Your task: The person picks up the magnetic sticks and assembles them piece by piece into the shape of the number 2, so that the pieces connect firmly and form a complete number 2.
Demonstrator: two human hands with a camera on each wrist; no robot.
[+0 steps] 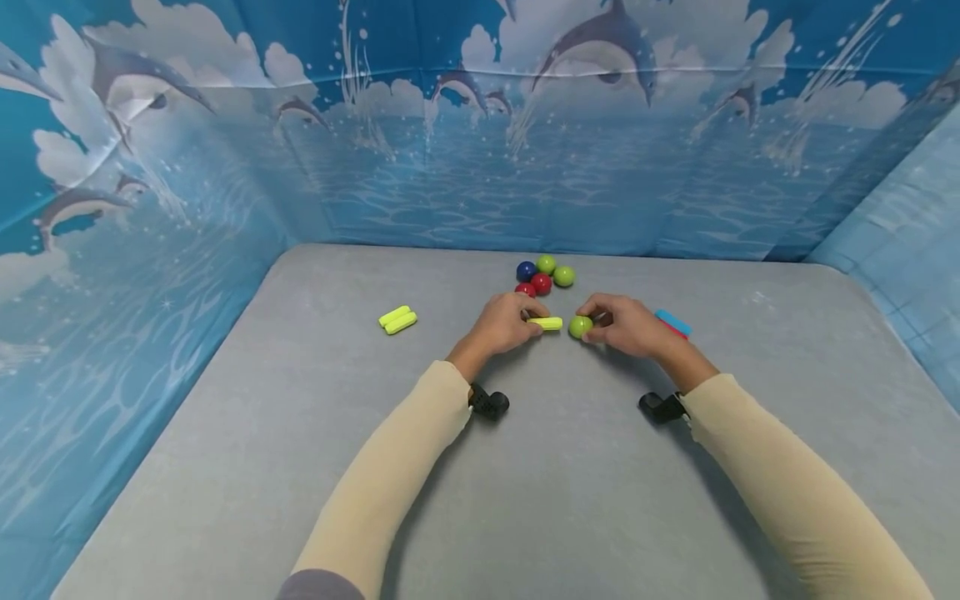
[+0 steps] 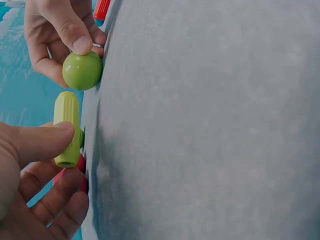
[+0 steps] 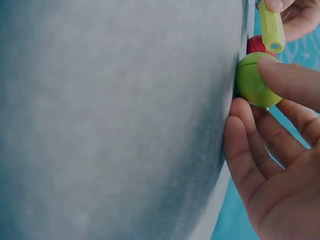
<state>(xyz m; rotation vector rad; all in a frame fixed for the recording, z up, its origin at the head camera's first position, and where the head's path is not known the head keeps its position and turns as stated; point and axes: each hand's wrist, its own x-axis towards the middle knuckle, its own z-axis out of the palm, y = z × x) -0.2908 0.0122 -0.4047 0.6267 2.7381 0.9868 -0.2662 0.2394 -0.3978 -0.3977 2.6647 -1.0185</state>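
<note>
Between thumb and fingers my left hand (image 1: 504, 323) pinches a yellow ribbed rod (image 1: 552, 323), its free end pointing right. My right hand (image 1: 632, 327) holds a green ball (image 1: 579, 327) by thumb and fingertips, just right of that rod. A small gap separates ball and rod in the head view. The left wrist view has the rod (image 2: 66, 107) in the near hand, with the glossy ball (image 2: 82, 75) beyond its end. From the right wrist, a thin seam line shows on the ball (image 3: 250, 82), and a round hole in the end of the rod (image 3: 271, 27).
Beyond the hands sit a blue ball (image 1: 527, 272), two green balls (image 1: 564, 277) and two red balls (image 1: 541, 284). Two yellow rods (image 1: 397, 320) lie left. A blue rod (image 1: 673, 322) and a red one are partly behind my right hand. A dolphin-print curtain (image 1: 480, 200) borders the grey table (image 1: 570, 483).
</note>
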